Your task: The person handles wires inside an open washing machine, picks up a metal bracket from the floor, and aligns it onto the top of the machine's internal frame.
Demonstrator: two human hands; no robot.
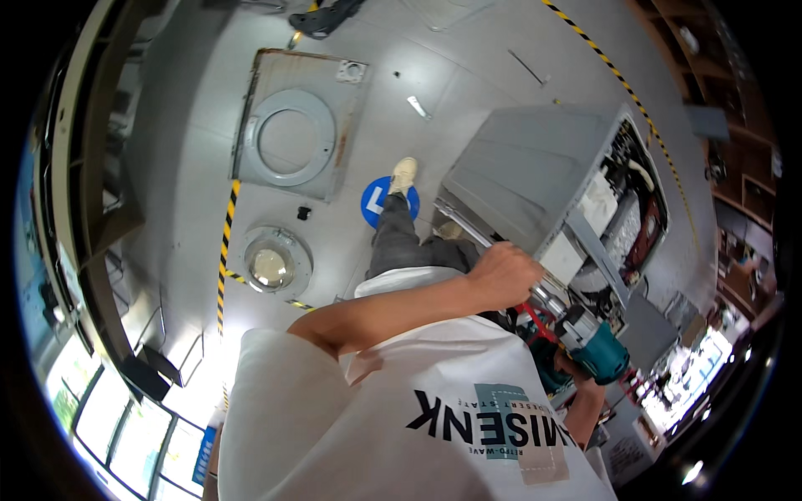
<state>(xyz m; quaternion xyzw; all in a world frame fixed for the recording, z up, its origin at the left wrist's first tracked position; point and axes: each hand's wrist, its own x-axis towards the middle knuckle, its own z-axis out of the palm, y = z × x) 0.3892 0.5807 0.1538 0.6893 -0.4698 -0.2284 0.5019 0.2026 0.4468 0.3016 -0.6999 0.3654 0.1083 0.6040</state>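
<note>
My left hand (pixel 505 274) reaches across my body to the near edge of an opened grey washing machine (pixel 535 159). Its fingers are closed, and what they grip is hidden. A silver metal edge (pixel 476 232) shows just beyond the knuckles. Lower right, my right hand (pixel 575 367) is wrapped round a teal-and-black power tool (pixel 600 349) with a grey head. The tool is beside the machine's open side, where wiring, a grey crossbar (pixel 595 255) and inner parts show. A red strip (pixel 535 321) lies between the tool and my shirt.
On the floor, left, lie a rusty panel (pixel 351 125) with a round grey ring (pixel 251 138) and a round door with glass (pixel 271 267). A small black part (pixel 303 214), a metal strip (pixel 418 108) and a thin rod (pixel 526 67) lie about. Shelves (pixel 104 167) stand left.
</note>
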